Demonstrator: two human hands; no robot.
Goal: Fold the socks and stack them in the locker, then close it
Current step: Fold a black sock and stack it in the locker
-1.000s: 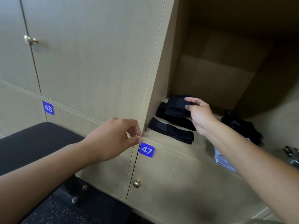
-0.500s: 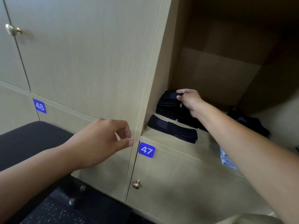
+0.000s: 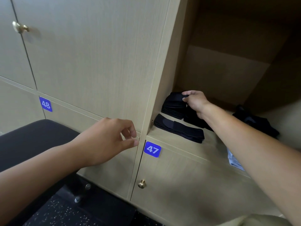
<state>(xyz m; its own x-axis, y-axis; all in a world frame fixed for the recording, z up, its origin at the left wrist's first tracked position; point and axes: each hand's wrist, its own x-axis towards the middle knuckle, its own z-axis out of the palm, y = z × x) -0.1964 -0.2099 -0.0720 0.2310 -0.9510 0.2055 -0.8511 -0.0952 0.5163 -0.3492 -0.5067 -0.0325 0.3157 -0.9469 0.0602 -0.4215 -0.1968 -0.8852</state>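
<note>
Right arm's stretched way into the open locker (image 3: 228,75), right hand (image 3: 196,103) with fingers and thumb curled round the top folded sock (image 3: 176,97), which sits on the stack of folded socks (image 3: 173,108) at the back left corner. Just below that wrist there's a flat sock (image 3: 179,130) by the front edge, and a crumpled dark pile (image 3: 255,123) off to the arm's right. Left hand (image 3: 112,139) hovers at the divider edge, loosely curled, holding nothing, just left of the blue 47 tag (image 3: 152,149)
</note>
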